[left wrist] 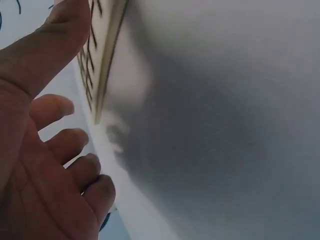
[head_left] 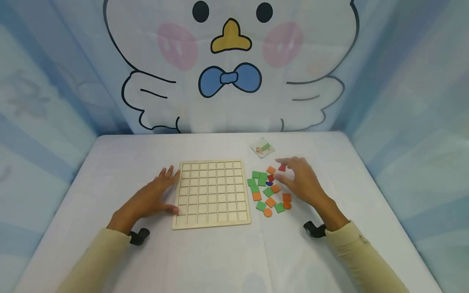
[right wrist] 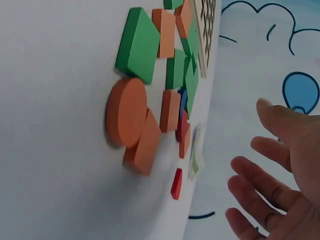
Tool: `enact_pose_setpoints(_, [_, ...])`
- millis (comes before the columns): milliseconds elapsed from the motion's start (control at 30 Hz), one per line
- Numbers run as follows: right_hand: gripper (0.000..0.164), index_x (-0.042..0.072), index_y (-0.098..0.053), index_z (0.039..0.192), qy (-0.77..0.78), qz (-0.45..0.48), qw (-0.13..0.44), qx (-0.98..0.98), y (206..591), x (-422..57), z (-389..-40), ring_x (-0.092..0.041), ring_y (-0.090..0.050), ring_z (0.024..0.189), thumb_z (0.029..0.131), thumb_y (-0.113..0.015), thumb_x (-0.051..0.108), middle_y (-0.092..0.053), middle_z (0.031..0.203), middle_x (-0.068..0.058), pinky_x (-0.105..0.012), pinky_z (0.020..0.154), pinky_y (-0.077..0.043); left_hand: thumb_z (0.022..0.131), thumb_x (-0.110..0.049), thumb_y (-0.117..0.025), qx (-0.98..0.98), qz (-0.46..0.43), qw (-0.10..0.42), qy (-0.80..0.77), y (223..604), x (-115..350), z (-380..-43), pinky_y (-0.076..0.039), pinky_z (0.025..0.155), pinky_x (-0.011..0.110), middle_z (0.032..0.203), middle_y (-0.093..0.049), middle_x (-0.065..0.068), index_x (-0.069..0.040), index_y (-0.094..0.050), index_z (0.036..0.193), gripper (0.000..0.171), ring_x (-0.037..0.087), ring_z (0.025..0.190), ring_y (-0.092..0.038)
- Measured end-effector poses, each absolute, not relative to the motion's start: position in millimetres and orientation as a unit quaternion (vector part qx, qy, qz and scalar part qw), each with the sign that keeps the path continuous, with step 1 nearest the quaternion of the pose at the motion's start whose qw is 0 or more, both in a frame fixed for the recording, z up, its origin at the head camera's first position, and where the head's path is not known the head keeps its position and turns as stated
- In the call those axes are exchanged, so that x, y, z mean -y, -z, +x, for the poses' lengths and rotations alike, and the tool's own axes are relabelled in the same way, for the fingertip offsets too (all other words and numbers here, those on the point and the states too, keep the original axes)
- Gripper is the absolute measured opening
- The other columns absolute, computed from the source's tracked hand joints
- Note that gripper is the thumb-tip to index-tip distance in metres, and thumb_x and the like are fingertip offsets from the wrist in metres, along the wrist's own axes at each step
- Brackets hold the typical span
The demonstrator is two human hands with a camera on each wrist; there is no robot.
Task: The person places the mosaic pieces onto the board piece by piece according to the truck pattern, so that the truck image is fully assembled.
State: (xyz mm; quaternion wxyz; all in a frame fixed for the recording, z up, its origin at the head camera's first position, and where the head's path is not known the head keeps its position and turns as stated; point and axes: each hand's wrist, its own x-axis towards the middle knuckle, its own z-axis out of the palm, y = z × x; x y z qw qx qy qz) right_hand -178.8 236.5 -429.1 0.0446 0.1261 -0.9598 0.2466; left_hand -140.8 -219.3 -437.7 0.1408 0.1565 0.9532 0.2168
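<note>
A pale wooden grid board [head_left: 212, 224] lies flat on the white table. My left hand [head_left: 155, 195] is at its left side, thumb and fingertips spread along that edge. In the left wrist view, the thumb [left wrist: 50, 45] lies over the board's edge [left wrist: 107, 60], and the other fingers are loosely bent. My right hand [head_left: 302, 179] hovers over the right side of a group of small tiles, thumb and fingers apart, holding nothing. Close to its fingertips is a red piece [head_left: 281, 168]. Green squares [head_left: 268, 192], orange squares [head_left: 270, 202] and an orange disc [head_left: 268, 213] lie around.
A small picture card [head_left: 262, 147] lies behind the tiles. A second red piece [head_left: 270, 178] and a dark blue piece [head_left: 269, 183] sit among them. Behind the white table [head_left: 220, 260] hangs a curtain [head_left: 231, 114] with a cartoon bird; more curtains stand at both sides.
</note>
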Motion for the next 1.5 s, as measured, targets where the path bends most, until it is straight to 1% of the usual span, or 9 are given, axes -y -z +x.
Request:
enact_pose_setpoints(133, [0.044, 0.014, -0.072, 0.137, -0.245, 0.128, 0.017, 0.961, 438, -220, -186, -0.031, -0.062, 0.113, 0.096, -0.081, 0.028, -0.074, 0.122, -0.010, -0.050, 0.098, -0.055, 0.073, -0.041, -0.095, -0.947, 0.165, 0.160, -0.224, 448, 218, -139, -0.022, 0.128, 0.071, 0.176, -0.015, 0.023, -0.005, -0.025, 0.168, 0.124, 0.050, 0.163, -0.013])
enact_pose_setpoints(267, [0.035, 0.012, -0.077, 0.128, -0.229, 0.124, 0.007, 0.965, 446, -209, -192, -0.026, -0.063, 0.101, 0.095, -0.083, 0.024, -0.074, 0.107, -0.006, -0.042, 0.088, -0.054, 0.071, -0.044, -0.096, -0.947, 0.161, 0.165, -0.223, 455, 215, -138, -0.023, 0.127, 0.072, 0.176, -0.017, 0.020, -0.005, -0.025, 0.168, 0.127, 0.049, 0.164, -0.012])
enact_pose_setpoints(433, [0.029, 0.010, -0.080, 0.120, -0.215, 0.125, -0.008, 0.969, 455, -201, -196, -0.023, -0.059, 0.091, 0.093, -0.084, 0.021, -0.071, 0.100, -0.006, -0.038, 0.082, -0.052, 0.068, -0.043, -0.097, -0.949, 0.144, 0.168, -0.224, 457, 213, -135, -0.024, 0.127, 0.071, 0.177, -0.018, 0.015, -0.008, -0.024, 0.169, 0.129, 0.048, 0.164, -0.011])
enact_pose_setpoints(567, [0.024, 0.009, -0.080, 0.115, -0.211, 0.124, -0.007, 0.970, 459, -197, -197, -0.022, -0.057, 0.088, 0.093, -0.084, 0.018, -0.068, 0.097, -0.006, -0.037, 0.080, -0.051, 0.069, -0.043, -0.097, -0.951, 0.144, 0.167, -0.218, 456, 212, -133, -0.024, 0.127, 0.071, 0.177, -0.019, 0.015, -0.008, -0.024, 0.169, 0.129, 0.048, 0.164, -0.012])
enact_pose_setpoints(767, [0.025, 0.007, -0.076, 0.116, -0.226, 0.109, -0.005, 0.968, 461, -192, -199, -0.023, -0.058, 0.088, 0.094, -0.083, 0.018, -0.067, 0.096, -0.007, -0.037, 0.078, -0.050, 0.070, -0.043, -0.096, -0.952, 0.148, 0.163, -0.214, 451, 211, -132, -0.026, 0.126, 0.072, 0.176, -0.021, 0.017, -0.007, -0.025, 0.169, 0.127, 0.049, 0.163, -0.014])
enact_pose_setpoints(1067, [0.014, 0.011, -0.072, 0.104, -0.251, 0.090, -0.002, 0.964, 460, -189, -205, -0.025, -0.057, 0.091, 0.095, -0.081, 0.015, -0.066, 0.095, -0.007, -0.038, 0.082, -0.049, 0.070, -0.042, -0.097, -0.952, 0.139, 0.164, -0.216, 450, 211, -134, -0.024, 0.127, 0.071, 0.177, -0.019, 0.015, -0.008, -0.025, 0.169, 0.127, 0.047, 0.164, -0.012])
enact_pose_setpoints(1233, [0.013, 0.012, -0.072, 0.095, -0.281, 0.093, 0.022, 0.955, 454, -189, -199, -0.024, -0.057, 0.088, 0.093, -0.084, 0.014, -0.068, 0.088, -0.005, -0.037, 0.081, -0.046, 0.070, -0.041, -0.097, -0.953, 0.134, 0.166, -0.215, 453, 212, -134, -0.023, 0.128, 0.070, 0.177, -0.018, 0.013, -0.010, -0.023, 0.169, 0.128, 0.046, 0.165, -0.011])
enact_pose_setpoints(1367, [0.014, 0.014, -0.073, 0.093, -0.307, 0.106, 0.035, 0.945, 447, -183, -190, -0.022, -0.057, 0.088, 0.090, -0.086, 0.015, -0.070, 0.088, -0.002, -0.036, 0.082, -0.044, 0.070, -0.041, -0.097, -0.954, 0.136, 0.160, -0.215, 452, 212, -134, -0.024, 0.128, 0.070, 0.177, -0.019, 0.013, -0.010, -0.024, 0.169, 0.127, 0.046, 0.165, -0.012])
enact_pose_setpoints(1500, [0.014, 0.016, -0.073, 0.092, -0.328, 0.123, 0.011, 0.937, 440, -172, -177, -0.019, -0.054, 0.082, 0.089, -0.087, 0.016, -0.071, 0.088, 0.002, -0.032, 0.075, -0.046, 0.070, -0.040, -0.097, -0.954, 0.138, 0.156, -0.217, 449, 214, -133, -0.024, 0.128, 0.070, 0.177, -0.019, 0.013, -0.010, -0.024, 0.169, 0.126, 0.046, 0.165, -0.013])
